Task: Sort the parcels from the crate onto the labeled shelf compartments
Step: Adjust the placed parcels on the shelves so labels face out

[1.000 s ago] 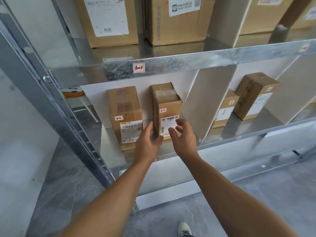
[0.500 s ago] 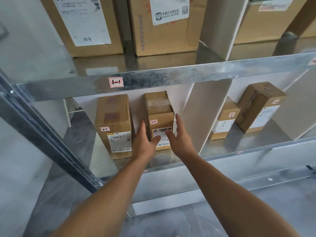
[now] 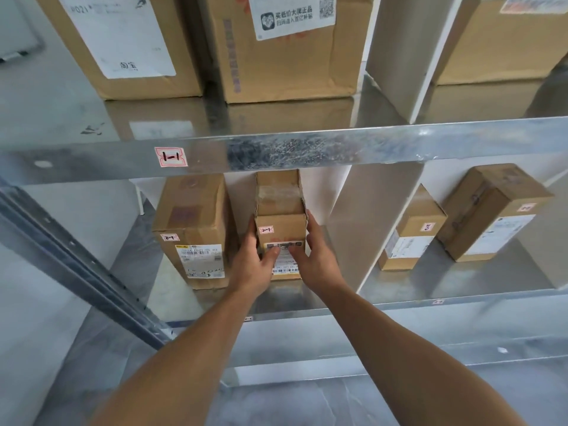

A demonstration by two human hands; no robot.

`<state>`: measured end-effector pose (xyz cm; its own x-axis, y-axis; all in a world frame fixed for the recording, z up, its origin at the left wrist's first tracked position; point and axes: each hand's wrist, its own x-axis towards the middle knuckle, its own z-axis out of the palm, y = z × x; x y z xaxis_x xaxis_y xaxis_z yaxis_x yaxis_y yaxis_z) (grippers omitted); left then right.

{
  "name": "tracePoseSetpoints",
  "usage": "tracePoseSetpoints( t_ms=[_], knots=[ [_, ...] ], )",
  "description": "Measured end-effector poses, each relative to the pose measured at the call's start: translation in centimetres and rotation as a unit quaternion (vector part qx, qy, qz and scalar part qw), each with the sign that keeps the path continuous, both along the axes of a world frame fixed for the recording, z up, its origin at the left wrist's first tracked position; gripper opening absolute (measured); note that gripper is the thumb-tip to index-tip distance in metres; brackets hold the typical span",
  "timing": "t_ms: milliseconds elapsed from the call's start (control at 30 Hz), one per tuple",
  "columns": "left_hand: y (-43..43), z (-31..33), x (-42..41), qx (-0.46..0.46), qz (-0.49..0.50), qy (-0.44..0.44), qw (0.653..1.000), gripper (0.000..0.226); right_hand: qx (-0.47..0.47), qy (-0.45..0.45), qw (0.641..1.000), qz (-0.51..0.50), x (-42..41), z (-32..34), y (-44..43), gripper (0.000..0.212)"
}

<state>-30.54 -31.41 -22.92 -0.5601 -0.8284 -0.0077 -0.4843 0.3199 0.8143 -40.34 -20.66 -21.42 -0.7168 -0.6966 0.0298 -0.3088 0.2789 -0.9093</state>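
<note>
A small tall cardboard parcel with a "2-1" sticker and a barcode label stands on the lower metal shelf, in the left compartment. My left hand lies against its left side with straight fingers, thumb on the front label. My right hand presses its right side the same way, thumb on the front. A second parcel, also marked "2-1", stands just to the left, a narrow gap away. The crate is out of view.
A white divider bounds the compartment on the right; two more parcels stand beyond it. The upper shelf beam carries a "1-1" label and large boxes. A slanted steel upright runs at left.
Both hands have moved forward from in front of the parcel to either side of it and now touch it. The camera has moved closer and tilted up.
</note>
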Motion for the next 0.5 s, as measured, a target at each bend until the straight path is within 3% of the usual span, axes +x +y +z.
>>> tracePoseSetpoints(
  t_ms=[167,500],
  knots=[
    [0.6,0.0,-0.5,-0.023,0.020,-0.018,0.999,0.050,-0.041,0.006,0.999,0.001,0.1,-0.8,-0.4,0.058],
    [1.1,0.4,-1.0,-0.025,0.042,0.005,0.999,0.041,-0.058,0.002,0.998,0.002,-0.6,-1.1,-1.1,0.042]
  ],
)
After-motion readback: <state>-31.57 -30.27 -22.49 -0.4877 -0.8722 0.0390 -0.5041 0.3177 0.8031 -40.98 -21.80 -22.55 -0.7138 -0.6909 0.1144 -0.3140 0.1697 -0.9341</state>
